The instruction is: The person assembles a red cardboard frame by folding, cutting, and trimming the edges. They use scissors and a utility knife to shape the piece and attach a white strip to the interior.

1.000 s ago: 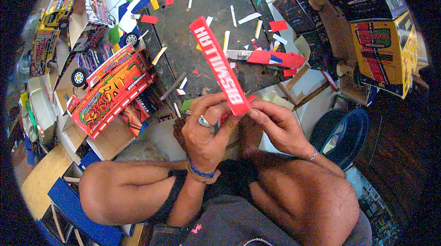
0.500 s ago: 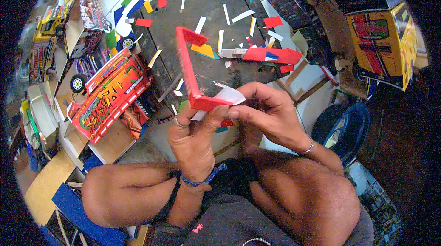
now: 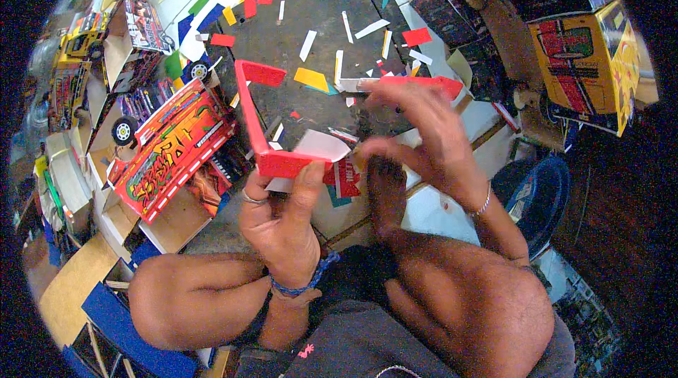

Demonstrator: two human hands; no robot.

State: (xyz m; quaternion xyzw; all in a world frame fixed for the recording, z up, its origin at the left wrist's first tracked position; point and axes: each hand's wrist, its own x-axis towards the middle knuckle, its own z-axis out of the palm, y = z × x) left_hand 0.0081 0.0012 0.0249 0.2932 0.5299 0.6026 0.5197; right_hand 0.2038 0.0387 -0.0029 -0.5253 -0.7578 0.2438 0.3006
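Observation:
My left hand (image 3: 286, 216) pinches one end of a red U-shaped strip frame (image 3: 254, 117), thumb on the near side and fingers beneath. Along that held end sticks a piece of white paper (image 3: 321, 145), with another pale bit showing below the strip. My right hand (image 3: 431, 127) is off the frame, its fingers spread and slightly blurred over the dark board (image 3: 268, 32). Under its fingertips lies a long red strip (image 3: 441, 86). A yellow scrap (image 3: 311, 80) rests on the board between the frame and my right hand.
Coloured paper offcuts are strewn over the board. To the left stands a red decorated model truck body (image 3: 173, 156) beside a loose wheel (image 3: 124, 130). A yellow box-like model (image 3: 583, 64) is at the right, above a dark blue basin (image 3: 540, 198). My crossed legs frame the near side.
My right hand has let go of the frame's white-papered end and moved up and right, opening. My left hand has shifted the red frame a little left and down.

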